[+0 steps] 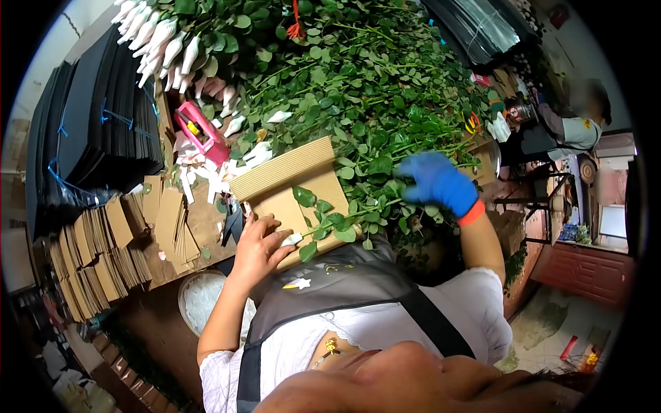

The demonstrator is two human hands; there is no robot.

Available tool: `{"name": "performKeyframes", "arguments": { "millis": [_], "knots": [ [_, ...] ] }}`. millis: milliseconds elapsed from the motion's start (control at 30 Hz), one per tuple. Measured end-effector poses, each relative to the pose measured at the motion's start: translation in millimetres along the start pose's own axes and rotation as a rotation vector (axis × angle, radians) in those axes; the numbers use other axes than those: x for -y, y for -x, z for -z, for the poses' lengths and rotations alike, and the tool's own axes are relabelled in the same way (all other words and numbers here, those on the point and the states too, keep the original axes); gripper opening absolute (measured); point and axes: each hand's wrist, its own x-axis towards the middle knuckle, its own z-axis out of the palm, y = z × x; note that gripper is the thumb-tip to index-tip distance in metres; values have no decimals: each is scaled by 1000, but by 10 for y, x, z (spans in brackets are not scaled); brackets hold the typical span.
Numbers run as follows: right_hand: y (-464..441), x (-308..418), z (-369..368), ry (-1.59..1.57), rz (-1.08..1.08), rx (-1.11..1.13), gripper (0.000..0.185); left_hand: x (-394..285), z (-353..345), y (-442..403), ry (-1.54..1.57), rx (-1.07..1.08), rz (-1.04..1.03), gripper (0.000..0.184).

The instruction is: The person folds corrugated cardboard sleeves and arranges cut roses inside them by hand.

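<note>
My left hand [258,246], bare, rests at the left side of a corrugated cardboard sheet [281,168] whose far edge is folded up. Its thumb and index finger pinch the white-covered head of a rose [292,239], while the other fingers spread over the cardboard. The rose's leafy stem runs rightward across the sheet. My right hand [437,184] wears a blue glove with an orange cuff and is over the stems right of the sheet. Motion blurs its fingers, so its grip is unclear. A large heap of leafy rose stems [358,89] lies beyond both hands.
White-sleeved rose heads [162,38] are stacked far left. A pink tool [202,132] stands near flat cardboard pieces [175,227]. Black sheets [103,117] are bundled at left, and a white container [200,299] sits below the table edge. Another person [578,127] is at far right.
</note>
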Motion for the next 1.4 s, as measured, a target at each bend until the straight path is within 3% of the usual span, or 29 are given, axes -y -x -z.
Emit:
{"name": "performKeyframes", "arguments": {
  "millis": [133, 167, 233, 333, 367, 467, 500, 633, 767, 933, 1000, 1067, 1133, 1200, 1267, 1367, 1400],
  "knots": [
    [-1104, -198, 137, -75, -30, -585, 17, -55, 84, -16, 45, 65, 22, 31],
    [-1415, -309, 27, 34, -45, -562, 19, -48, 67, -10, 46, 61, 25, 31],
    [-2157, -623, -380, 256, -211, -242, 24, -26, 42, -10, 41, 60, 22, 30],
    [-2418, -740, -680, 402, -103, -95, 24, -39, 46, -11, 29, 63, 33, 31],
    [-2507, -722, -593, 377, -178, 77, 25, -42, 42, -7, 31, 63, 44, 31],
    [-2082, -338, 106, 240, -228, -88, 28, -18, 25, 7, 46, 59, 59, 31],
    [-1944, -325, 147, 229, -165, -326, 31, -14, 13, 8, 55, 57, 63, 31],
    [-1625, -320, 182, 84, -31, -660, 41, -15, -11, 30, 48, 40, 59, 31],
    [-1432, -60, 474, 151, 187, -1026, 56, -26, -13, 24, 62, 51, 65, 31],
    [-962, -51, 775, -157, 344, -969, 41, 25, -7, 40, 58, 19, 14, 36],
    [-505, 58, 807, -167, 283, -878, 40, 57, -57, 59, 154, -61, 39, 48],
    [-164, 38, 622, -384, 185, -585, 38, 34, -85, 104, 385, -2, 420, 54],
    [31, 27, 297, -377, 147, -488, 36, -16, -109, 114, 469, -163, 343, 89],
    [127, 49, -38, -301, 46, -380, 35, 154, -243, 178, 437, -143, 254, 101],
    [98, 43, -386, -168, 58, -376, 29, 175, -212, 162, 301, -90, 216, 88],
    [19, 33, -489, -54, -77, -145, 24, 175, -195, 159, 244, -82, 161, 69],
    [-5, 9, -449, 18, -41, -228, 24, 169, -186, 158, 229, -65, 152, 66]
  ]
}}
